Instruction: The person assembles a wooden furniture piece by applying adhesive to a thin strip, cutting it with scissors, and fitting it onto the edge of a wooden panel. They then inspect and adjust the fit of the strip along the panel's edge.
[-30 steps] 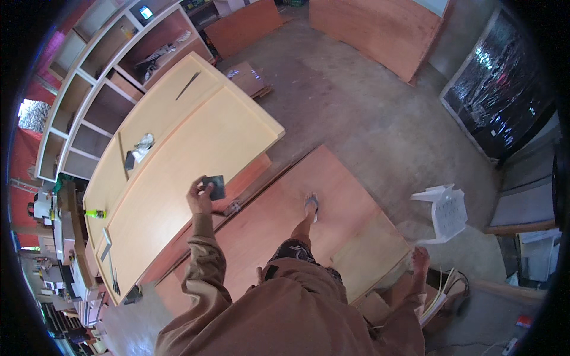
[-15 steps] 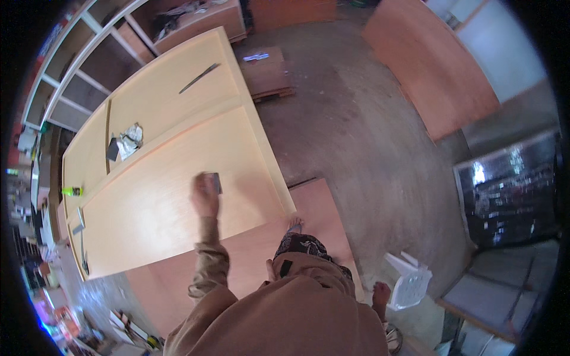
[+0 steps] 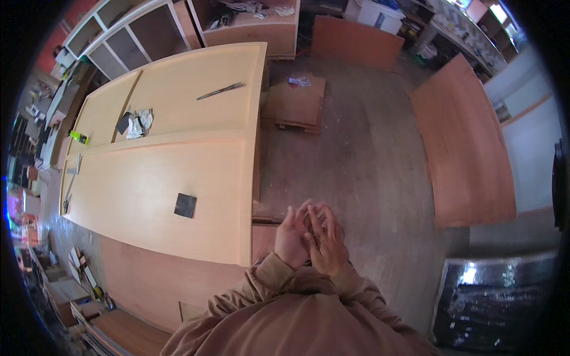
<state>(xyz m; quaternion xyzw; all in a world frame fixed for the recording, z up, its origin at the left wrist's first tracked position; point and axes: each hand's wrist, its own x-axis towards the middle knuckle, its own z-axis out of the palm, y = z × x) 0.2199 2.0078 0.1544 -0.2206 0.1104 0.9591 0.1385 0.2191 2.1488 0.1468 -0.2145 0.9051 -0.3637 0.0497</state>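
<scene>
In front of my body my left hand (image 3: 289, 244) and my right hand (image 3: 329, 252) meet, palms toward each other. Both have their fingers stretched out, and nothing shows in them. Part of the left fingers is hidden behind the right ones. To the left of them lies a large pale wooden panel (image 3: 142, 207) with raised edge strips. A dark square sheet (image 3: 185, 205), apparently sandpaper, rests flat on it, apart from my hands.
Farther along the panel lie a thin dark strip (image 3: 220, 91), a crumpled silvery wrapper (image 3: 139, 123), a green bottle (image 3: 79, 137) and a hammer-like tool (image 3: 74, 165). A low brown stack (image 3: 295, 104) stands beyond. Brown boards (image 3: 466, 148) lean at right. A black plastic-covered item (image 3: 493, 305) sits lower right.
My left hand has let go of the dark sheet, left it on the panel, and come back to my right hand. The view has swung, so the panel's near end appears farther left.
</scene>
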